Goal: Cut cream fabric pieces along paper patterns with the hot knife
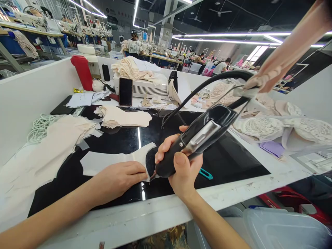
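In the head view my right hand (185, 173) is wrapped round a black corded hand tool (192, 138) with a shiny metal lever along its side. Its tip points down at the end of a white fabric piece (109, 162) on the glossy black mat (233, 162). My left hand (123, 180) lies over this piece, fingers together and closed on its near right edge, close to the tool's tip. A dark curved patch shows at the fabric's end; I cannot tell what it is. My right hand partly hides the tip.
Beige fabric stacks (124, 117) lie behind and at left, beside a pale green cord bundle (43, 126). A phone (125, 91) stands upright behind. Lace bra cups (259, 128) lie at right. A teal thread snipper (206, 173) is near my right hand. A pinkish strap (293, 52) suspends the tool.
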The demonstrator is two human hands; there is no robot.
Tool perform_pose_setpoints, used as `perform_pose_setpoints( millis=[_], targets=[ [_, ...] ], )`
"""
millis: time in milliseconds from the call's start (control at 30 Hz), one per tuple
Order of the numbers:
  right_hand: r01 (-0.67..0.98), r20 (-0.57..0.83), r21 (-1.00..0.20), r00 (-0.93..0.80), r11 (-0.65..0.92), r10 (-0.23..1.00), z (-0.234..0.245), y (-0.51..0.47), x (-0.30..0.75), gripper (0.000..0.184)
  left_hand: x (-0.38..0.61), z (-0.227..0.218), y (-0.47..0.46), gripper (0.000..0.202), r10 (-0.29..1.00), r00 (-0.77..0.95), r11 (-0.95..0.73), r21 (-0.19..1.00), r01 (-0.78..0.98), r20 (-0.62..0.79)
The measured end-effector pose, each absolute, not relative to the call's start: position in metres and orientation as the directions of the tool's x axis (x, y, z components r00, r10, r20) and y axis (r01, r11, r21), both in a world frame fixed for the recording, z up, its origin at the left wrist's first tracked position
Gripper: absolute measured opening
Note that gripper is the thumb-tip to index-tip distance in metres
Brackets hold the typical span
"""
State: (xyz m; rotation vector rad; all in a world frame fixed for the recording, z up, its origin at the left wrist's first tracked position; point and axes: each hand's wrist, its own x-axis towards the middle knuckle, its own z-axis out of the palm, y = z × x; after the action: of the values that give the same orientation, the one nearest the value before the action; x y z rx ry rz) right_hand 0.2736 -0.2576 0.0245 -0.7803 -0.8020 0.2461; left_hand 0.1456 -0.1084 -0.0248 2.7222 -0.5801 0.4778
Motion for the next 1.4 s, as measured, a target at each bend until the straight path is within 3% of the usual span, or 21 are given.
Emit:
perform_pose_setpoints(
  millis=[900,1400],
  targets=[
    [0.153,0.537,-0.719,0.742,0.678,0.402,0.037,-0.257,0.274,0.039,0.144,-0.029,-0.11,0.04,-0.346,0.854,-0.876,0.193,-0.442,0.387],
    [0.15,0.555,-0.728,0.703,0.669,0.445,0.03,-0.256,0.272,0.039,0.144,-0.031,-0.109,0.039,-0.338,0.848,-0.867,0.215,-0.449,0.407]
  ],
)
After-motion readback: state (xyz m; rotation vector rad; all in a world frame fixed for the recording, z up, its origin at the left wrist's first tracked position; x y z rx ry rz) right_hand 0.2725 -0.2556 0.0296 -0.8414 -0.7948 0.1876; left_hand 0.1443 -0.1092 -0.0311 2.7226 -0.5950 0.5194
